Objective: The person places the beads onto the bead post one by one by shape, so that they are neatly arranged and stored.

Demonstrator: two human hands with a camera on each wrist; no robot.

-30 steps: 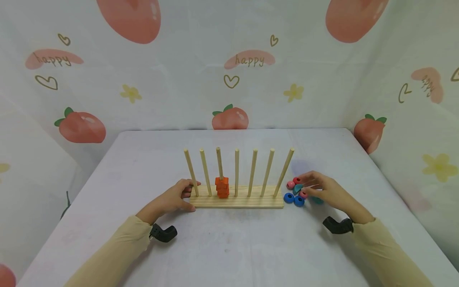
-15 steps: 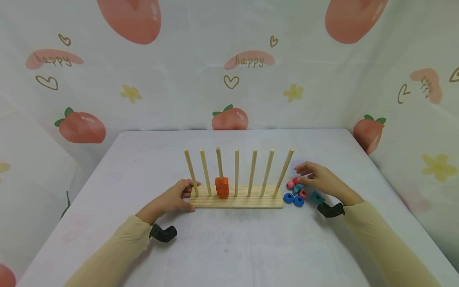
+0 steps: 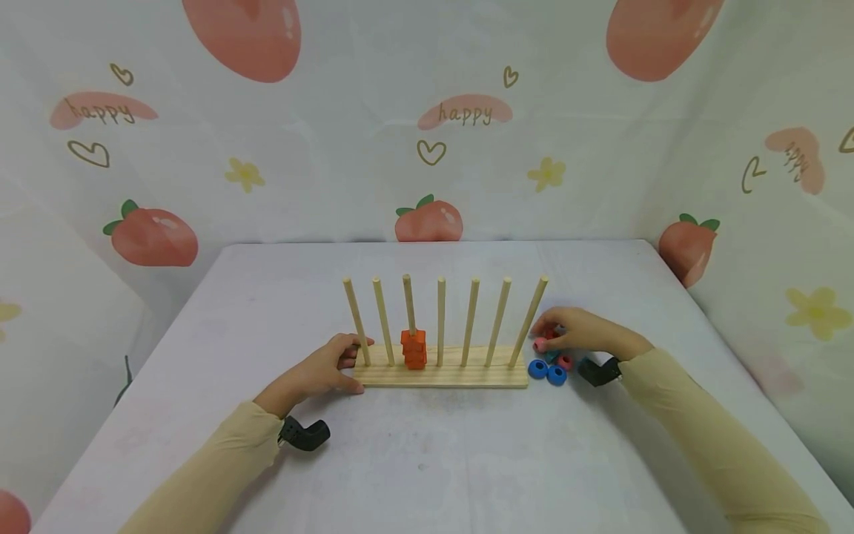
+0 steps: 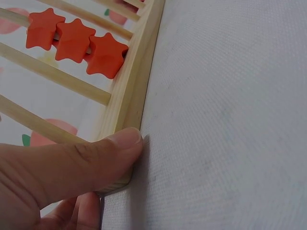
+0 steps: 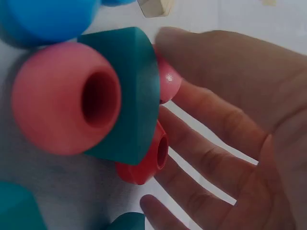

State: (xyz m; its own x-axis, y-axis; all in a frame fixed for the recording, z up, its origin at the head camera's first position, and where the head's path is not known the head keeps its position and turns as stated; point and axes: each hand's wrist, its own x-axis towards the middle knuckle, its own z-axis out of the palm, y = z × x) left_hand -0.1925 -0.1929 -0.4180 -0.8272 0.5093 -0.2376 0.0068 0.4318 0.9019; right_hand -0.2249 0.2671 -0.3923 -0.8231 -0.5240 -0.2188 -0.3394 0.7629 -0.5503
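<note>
Left hand [image 3: 320, 371] grips rack [image 3: 440, 377] at nine o'clock; right hand [image 3: 583, 330], half-curled, brackets pink bead [image 5: 170, 81] at three (held? can't tell). Bead likely light, hard, slippery: pinch round sides.

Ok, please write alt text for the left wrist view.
Fingers of a left hand grip the end of a wooden peg rack. Three orange stars sit in a row on one peg; pale cloth lies at right.

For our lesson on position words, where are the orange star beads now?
In the head view, the orange star beads sit at the bottom of the third peg from the left on the wooden peg rack, right of the left hand.
</note>
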